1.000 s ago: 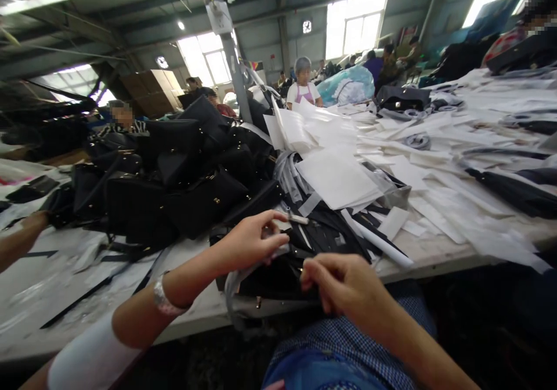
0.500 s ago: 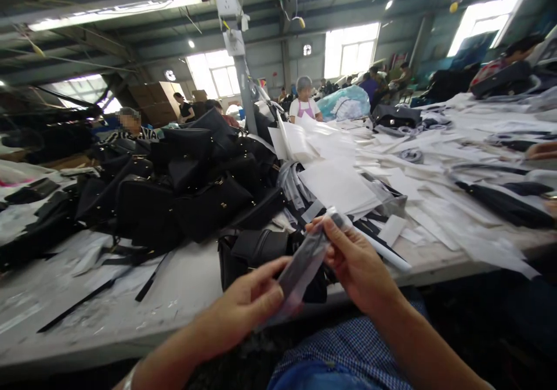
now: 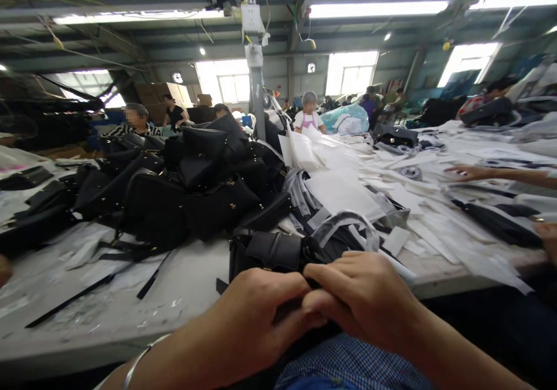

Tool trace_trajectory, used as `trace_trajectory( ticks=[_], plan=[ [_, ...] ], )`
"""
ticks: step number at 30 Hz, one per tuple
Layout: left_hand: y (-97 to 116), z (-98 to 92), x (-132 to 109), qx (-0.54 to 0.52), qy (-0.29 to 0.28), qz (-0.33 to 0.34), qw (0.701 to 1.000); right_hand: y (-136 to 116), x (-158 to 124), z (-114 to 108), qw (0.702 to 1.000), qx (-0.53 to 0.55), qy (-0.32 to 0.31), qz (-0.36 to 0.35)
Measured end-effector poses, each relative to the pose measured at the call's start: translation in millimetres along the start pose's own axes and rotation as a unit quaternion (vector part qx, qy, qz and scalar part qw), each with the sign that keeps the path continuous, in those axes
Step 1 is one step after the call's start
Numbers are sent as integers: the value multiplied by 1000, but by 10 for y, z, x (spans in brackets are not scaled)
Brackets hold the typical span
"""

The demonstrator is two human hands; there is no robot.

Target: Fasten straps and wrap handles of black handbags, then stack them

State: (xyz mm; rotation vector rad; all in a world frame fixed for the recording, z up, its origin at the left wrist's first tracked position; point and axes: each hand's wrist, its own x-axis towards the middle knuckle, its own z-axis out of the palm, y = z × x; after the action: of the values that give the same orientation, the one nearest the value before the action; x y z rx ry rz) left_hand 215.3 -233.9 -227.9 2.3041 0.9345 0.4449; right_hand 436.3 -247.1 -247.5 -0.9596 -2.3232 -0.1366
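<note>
A small black handbag [image 3: 275, 248] with a flap lies at the table's near edge, its lower part covered by my hands. My left hand [image 3: 261, 306] is closed, thumb and forefinger pinched around black material that appears to be part of this bag. Against it, fingertips touching, my right hand [image 3: 354, 288] curls closed at the bag's right side; its exact hold is hidden. Just behind my right hand arches a handle wrapped in clear film [image 3: 346, 220]. White sheets [image 3: 343, 190] lie farther back.
A big heap of black handbags [image 3: 209, 187] fills the left middle of the table [image 3: 187, 285]. Loose black strips [image 3: 73, 300] and plastic scraps lie at front left. Another person's arm [image 3: 500, 173] reaches in from the right. A post [image 3: 258, 100] with sockets rises behind.
The film-wrapped strip has left my hands; a wrapped handle now arches behind them. Both hands have come together in front of the black handbag. Another person's arm reaches farther in at right.
</note>
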Motion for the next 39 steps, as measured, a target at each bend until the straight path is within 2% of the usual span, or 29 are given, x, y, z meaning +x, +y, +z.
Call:
trace_trajectory(
  ticks=[3, 5, 8, 10, 12, 13, 15, 16, 17, 18, 19, 21, 22, 24, 28, 31, 34, 36, 39],
  plan=[
    [-212, -143, 7, 32, 28, -22, 999, 272, -94, 64, 989, -79, 1, 127],
    [-359, -216, 38, 53, 50, -31, 997, 362, -110, 64, 976, -110, -1, 189],
    [-400, -304, 163, 96, 79, 4, 992, 253, 69, 50, 979, -68, -28, 191],
    [-351, -394, 283, 97, 65, 45, 992, 155, 266, 38, 985, -8, -68, 161],
    [-359, -524, 401, 88, 64, 72, 991, 173, 422, 27, 983, 43, -107, 144],
    [-411, -595, 448, 92, 93, 72, 989, 237, 464, 26, 980, 66, -111, 148],
    [-622, -712, 505, 130, 194, 46, 971, 443, 473, 50, 968, 136, -78, 194],
    [-766, -743, 514, 160, 235, 25, 958, 557, 454, 80, 953, 190, -42, 233],
    [-919, -751, 512, 190, 248, 2, 950, 661, 431, 125, 927, 254, -3, 274],
    [-1065, -737, 503, 213, 223, -17, 951, 741, 413, 184, 892, 324, 34, 312],
    [-1191, -704, 493, 228, 173, -31, 958, 792, 408, 256, 852, 394, 64, 339],
    [-1350, -613, 486, 244, 68, -51, 966, 797, 450, 428, 781, 508, 93, 350],
    [-1380, -572, 495, 254, 35, -60, 965, 761, 496, 520, 758, 549, 90, 341],
    [-1369, -527, 538, 283, 6, -76, 956, 651, 614, 699, 734, 601, 67, 310],
    [-1314, -619, 632, 286, -45, -62, 955, 514, 757, 990, 729, 620, 28, 289],
    [-1391, -760, 618, 230, -69, -29, 970, 563, 697, 1118, 749, 590, 37, 300],
    [-1511, -845, 515, 128, -1, -33, 991, 656, 586, 1158, 778, 545, 48, 310],
    [-1575, -827, 414, 47, 75, -45, 995, 700, 542, 1155, 776, 548, 47, 310],
    [-1646, -681, 267, -58, 190, -63, 978, 717, 554, 1143, 762, 570, 46, 304]
  ],
)
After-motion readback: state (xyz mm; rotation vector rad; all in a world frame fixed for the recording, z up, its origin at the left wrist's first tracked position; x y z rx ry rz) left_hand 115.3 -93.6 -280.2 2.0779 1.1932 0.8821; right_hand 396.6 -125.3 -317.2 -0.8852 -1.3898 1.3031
